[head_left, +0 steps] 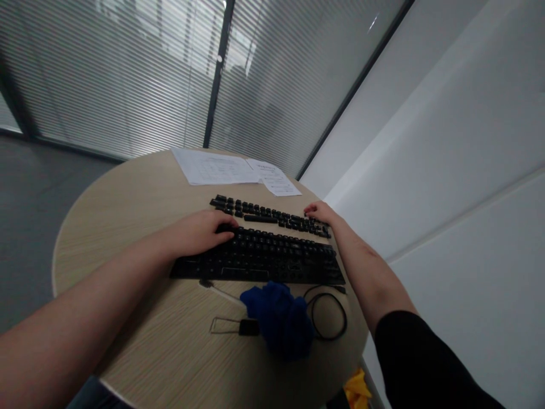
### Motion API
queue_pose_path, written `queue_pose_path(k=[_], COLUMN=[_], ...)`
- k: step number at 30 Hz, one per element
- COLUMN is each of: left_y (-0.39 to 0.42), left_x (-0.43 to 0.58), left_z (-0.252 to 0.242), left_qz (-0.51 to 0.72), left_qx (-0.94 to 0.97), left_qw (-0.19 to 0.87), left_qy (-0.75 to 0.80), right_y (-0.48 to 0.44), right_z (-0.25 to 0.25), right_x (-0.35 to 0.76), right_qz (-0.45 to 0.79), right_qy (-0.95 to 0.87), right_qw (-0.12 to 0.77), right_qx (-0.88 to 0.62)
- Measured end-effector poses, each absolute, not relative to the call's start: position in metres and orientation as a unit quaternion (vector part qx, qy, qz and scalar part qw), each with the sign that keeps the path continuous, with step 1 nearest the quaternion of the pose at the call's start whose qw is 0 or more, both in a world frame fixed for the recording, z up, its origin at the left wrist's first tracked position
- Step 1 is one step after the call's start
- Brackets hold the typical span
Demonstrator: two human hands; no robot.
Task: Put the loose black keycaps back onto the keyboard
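A black keyboard lies across the round table. My left hand is at its far left corner, thumb on the near side and fingers curled over the far edge, closed on it; the fingertips partly hide that corner. Beyond the keyboard, loose black keycaps are laid out in rows, with a long spacebar among them. At the right end of these rows is my right hand, its fingers bent together and the tips down at the keycaps. Whether a keycap sits between those fingertips is too small to tell.
Nearer me lie a crumpled blue cloth, a wire keycap puller, a small brush and a coiled black cable. Printed papers rest at the table's far edge. A white wall rises close on the right.
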State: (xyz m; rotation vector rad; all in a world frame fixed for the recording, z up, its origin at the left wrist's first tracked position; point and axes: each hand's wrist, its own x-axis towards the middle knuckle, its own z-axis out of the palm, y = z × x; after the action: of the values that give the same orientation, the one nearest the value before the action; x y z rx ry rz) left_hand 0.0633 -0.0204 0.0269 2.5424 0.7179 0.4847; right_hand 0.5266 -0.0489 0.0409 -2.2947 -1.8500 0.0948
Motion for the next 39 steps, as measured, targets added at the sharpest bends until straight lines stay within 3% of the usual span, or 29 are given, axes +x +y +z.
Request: queue_pose_path(k=[7,16,28,39], left_y=[-0.018,-0.016,-0.015,-0.016], left_x=[0.062,0.064,0.059,0.059], left_z=[0.025,0.025,0.032,0.033], left_qz=[0.191,0.172,0.153,0.155], left_qx=[0.916,0.927,0.931,0.929], left_qw=[0.244,0.222,0.203,0.202], left_qy=[0.253,0.248,0.263,0.267], right_y=[-0.103,-0.232,-0.230,-0.228], right_z=[0.051,-0.002,-0.013,-0.011], right_x=[0.499,0.439,0.437,0.436], right_qz=[-0.016,0.012,0.026,-0.011], right_qy=[-0.618,-0.619,-0.639,-0.687], right_qw=[0.228,0.404,0.400,0.336], right_qx=[-0.752,-0.673,-0.657,-0.644])
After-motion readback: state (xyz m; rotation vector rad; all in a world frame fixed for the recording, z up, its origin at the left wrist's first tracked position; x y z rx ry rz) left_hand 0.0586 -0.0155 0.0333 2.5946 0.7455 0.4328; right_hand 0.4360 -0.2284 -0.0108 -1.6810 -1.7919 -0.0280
